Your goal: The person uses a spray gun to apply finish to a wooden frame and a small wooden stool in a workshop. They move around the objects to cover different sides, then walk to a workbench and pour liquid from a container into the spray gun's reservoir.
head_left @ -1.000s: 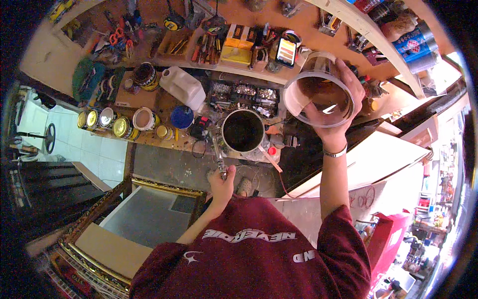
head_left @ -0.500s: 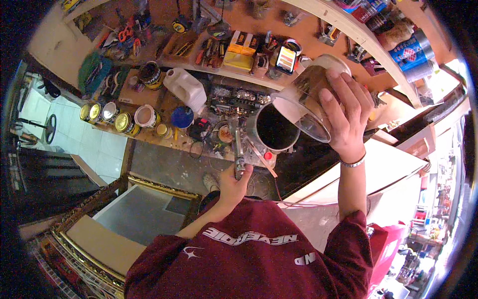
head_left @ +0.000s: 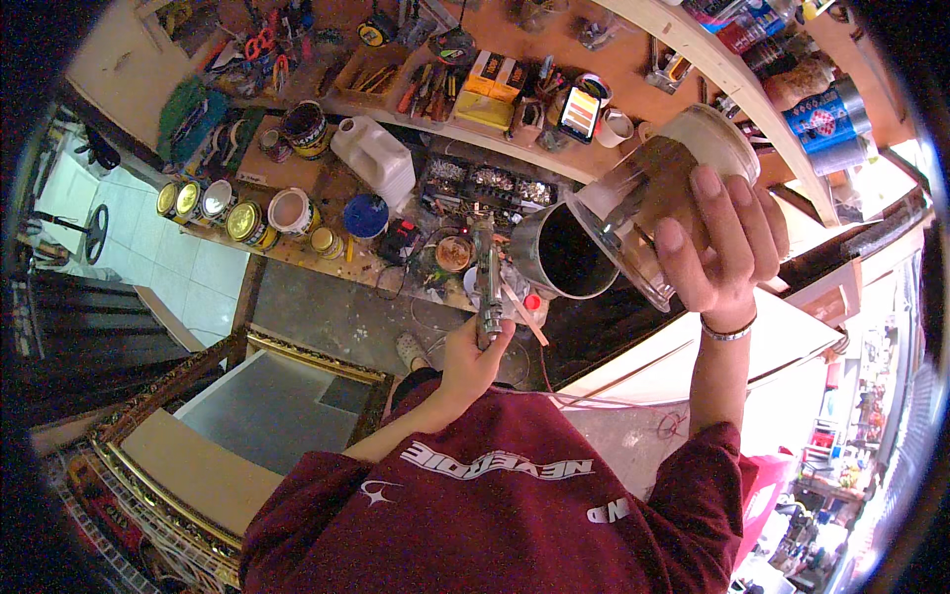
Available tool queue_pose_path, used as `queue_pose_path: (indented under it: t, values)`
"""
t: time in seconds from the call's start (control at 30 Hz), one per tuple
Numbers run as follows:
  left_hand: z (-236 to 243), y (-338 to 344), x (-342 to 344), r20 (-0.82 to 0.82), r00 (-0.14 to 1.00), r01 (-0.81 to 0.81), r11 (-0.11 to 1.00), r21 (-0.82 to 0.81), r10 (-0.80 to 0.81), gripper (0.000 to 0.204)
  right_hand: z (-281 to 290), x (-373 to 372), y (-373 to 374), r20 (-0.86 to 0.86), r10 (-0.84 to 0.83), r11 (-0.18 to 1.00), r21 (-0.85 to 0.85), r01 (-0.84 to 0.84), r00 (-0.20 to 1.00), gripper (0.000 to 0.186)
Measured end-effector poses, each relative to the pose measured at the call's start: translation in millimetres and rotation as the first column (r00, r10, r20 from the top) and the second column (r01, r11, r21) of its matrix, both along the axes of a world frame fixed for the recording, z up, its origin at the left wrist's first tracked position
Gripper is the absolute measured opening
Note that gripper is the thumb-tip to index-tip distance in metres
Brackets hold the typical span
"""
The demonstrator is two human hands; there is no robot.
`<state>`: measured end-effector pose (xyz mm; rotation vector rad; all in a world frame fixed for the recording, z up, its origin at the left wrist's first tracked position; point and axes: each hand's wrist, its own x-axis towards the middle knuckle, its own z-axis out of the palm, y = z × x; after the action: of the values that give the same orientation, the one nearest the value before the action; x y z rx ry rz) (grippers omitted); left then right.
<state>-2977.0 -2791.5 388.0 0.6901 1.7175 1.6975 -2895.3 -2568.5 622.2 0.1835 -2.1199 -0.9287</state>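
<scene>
My left hand [head_left: 473, 364] is closed around the metal spray gun [head_left: 489, 297], held upright over the bench's front edge. Beside the gun is a wide metal cup [head_left: 562, 259] with a dark inside; it looks joined to the gun, though the joint is hard to make out. My right hand [head_left: 730, 247] grips a clear plastic jar [head_left: 633, 193] from its right side. The jar is tilted, its wide mouth facing down and left by the cup's right rim. No stream of liquid shows between them.
Several paint cans [head_left: 290, 211] line the bench's left part, near a white jug [head_left: 374, 163] and a blue-lidded tub [head_left: 366, 215]. Trays of small hardware [head_left: 490, 185] lie behind the cup. A phone [head_left: 579, 113] stands on the shelf. A gilded frame [head_left: 317, 358] is at lower left.
My right hand and the jar have moved right, so the jar's mouth covers less of the cup. The gun and cup have shifted slightly right in the picture.
</scene>
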Motion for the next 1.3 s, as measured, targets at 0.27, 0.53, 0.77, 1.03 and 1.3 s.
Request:
queue_pose_path:
  t: [0.27,0.53,0.77,1.03,1.3]
  values:
    - [-0.5,-0.5,2.7,-0.039,0.999,-0.014,1.0,0.024,0.015,0.032,4.9,2.7,-4.7,-0.017,0.022,0.992,0.121,-0.02,1.0,0.047]
    - [2.6,-2.1,-0.6,0.0,1.0,-0.012,0.999,0.03,0.012,0.031,11.3,0.2,-6.2,-0.036,0.049,0.977,0.209,-0.04,0.998,0.049]
    - [-6.5,-4.3,-5.2,-0.029,0.999,-0.015,1.0,0.014,0.015,0.029,16.5,-11.1,1.9,-0.086,0.157,0.938,0.324,-0.122,0.984,0.041]
    - [-15.4,-5.6,-11.5,-0.058,0.998,0.001,1.0,-0.012,-0.001,0.03,23.9,-29.7,8.5,-0.166,0.284,0.86,0.479,-0.175,0.944,0.041]
    - [-24.4,-7.0,-14.3,-0.018,1.0,-0.016,1.0,0.009,0.016,0.025,35.1,-24.8,-6.0,-0.157,0.186,0.845,0.529,-0.077,0.97,0.055]
